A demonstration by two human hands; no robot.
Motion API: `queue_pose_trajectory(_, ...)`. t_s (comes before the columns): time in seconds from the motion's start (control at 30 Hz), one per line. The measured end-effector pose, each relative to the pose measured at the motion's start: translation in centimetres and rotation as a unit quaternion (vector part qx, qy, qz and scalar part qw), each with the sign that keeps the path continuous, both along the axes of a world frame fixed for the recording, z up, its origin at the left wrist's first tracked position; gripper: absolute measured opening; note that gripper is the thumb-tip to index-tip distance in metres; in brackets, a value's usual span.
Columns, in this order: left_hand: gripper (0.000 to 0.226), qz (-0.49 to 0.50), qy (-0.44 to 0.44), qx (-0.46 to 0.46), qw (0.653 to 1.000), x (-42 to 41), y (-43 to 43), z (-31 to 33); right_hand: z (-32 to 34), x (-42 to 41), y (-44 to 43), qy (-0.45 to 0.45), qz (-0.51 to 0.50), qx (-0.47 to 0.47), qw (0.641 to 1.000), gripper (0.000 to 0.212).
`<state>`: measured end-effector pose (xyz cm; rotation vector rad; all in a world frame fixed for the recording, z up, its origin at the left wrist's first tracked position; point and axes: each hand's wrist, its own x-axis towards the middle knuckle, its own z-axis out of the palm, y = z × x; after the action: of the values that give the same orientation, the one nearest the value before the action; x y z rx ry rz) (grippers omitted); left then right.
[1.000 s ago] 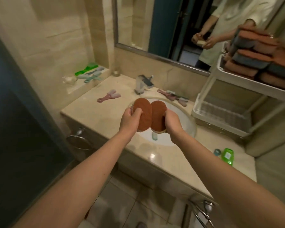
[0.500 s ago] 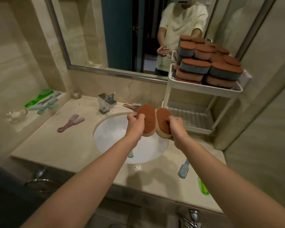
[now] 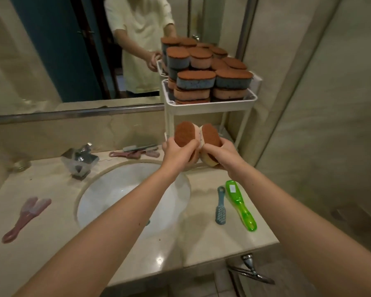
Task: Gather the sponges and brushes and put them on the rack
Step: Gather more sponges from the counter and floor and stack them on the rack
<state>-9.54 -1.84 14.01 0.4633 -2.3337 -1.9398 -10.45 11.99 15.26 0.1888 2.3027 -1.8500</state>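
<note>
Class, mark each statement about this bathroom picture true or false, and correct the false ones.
1. The left hand grips the left sponge; the right hand grips the right sponge. True.
2. The rack's upper tier is bare. False: stacked sponges fill the top shelf.
3. The green brush lies on the counter beside the blue brush. True.
4. Pink brushes sit inside the basin. False: the pink brushes lie on the counter, left of the sink.

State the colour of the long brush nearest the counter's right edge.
Bright green; the brush shows best in the head view.
</note>
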Motion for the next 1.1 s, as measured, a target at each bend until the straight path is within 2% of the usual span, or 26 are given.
queue_pose_trajectory(0.17,0.091,-0.081,0.007,-0.036,0.996,-1.5,1.9,1.0,1.0,-0.2,1.7,0.025,-0.075,0.031,0.996,0.071)
queue_pose_trajectory(0.23,0.092,-0.111,0.021,-0.049,0.992,-2.0,2.2,1.4,1.7,-0.1,2.1,0.036,-0.102,0.036,0.993,0.085)
queue_pose_trajectory(0.33,0.090,-0.138,0.051,-0.043,0.988,-2.7,2.5,2.4,2.7,-0.2,2.4,0.069,-0.135,0.046,0.987,0.094)
queue_pose_trajectory(0.47,0.112,-0.183,0.063,-0.047,0.980,-3.6,2.5,4.1,4.2,-0.7,2.9,0.111,-0.161,0.064,0.979,0.113)
queue_pose_trajectory(0.53,0.117,-0.209,0.090,-0.052,0.972,-4.1,2.4,5.0,5.0,-1.5,3.4,0.137,-0.161,0.053,0.976,0.110)
queue_pose_trajectory(0.67,0.106,-0.243,0.165,-0.055,0.954,-5.6,2.5,6.9,6.9,-3.5,4.4,0.216,-0.153,0.037,0.964,0.079)
queue_pose_trajectory(0.77,0.094,-0.231,0.211,-0.079,0.947,-7.2,2.7,8.8,8.7,-5.5,5.0,0.248,-0.154,0.035,0.956,0.067)
queue_pose_trajectory(0.97,0.076,-0.193,0.314,-0.162,0.915,-11.1,3.1,12.6,12.1,-10.6,6.3,0.273,-0.119,0.037,0.954,0.084)
queue_pose_trajectory(1.03,0.073,-0.179,0.333,-0.200,0.904,-12.5,3.6,13.6,13.0,-12.4,6.9,0.275,-0.101,0.031,0.956,0.095)
queue_pose_trajectory(1.1,0.071,-0.166,0.341,-0.242,0.893,-14.1,4.2,14.5,13.7,-14.2,7.5,0.277,-0.091,0.028,0.956,0.097)
